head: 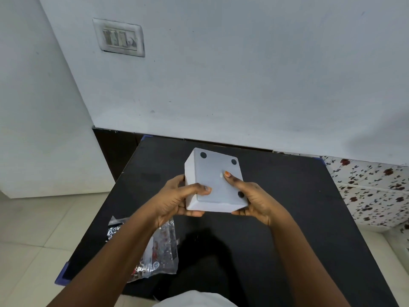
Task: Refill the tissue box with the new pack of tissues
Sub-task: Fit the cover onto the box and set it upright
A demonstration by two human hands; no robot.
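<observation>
I hold a white square tissue box (215, 173) above the black table (298, 207), turned so its bottom panel with round black feet faces me. My left hand (179, 198) grips its left side, thumb on the bottom panel. My right hand (254, 198) grips the right near corner, with its thumb pressed on the panel. The new pack of tissues (162, 249), in clear printed plastic, lies on the table's near left part, partly hidden by my left forearm.
A white wall with a switch plate (120, 37) rises behind the table. Pale floor tiles (33, 240) lie to the left. A flowered cloth (376, 189) is at the right. The table's blue edge (63, 273) shows at near left.
</observation>
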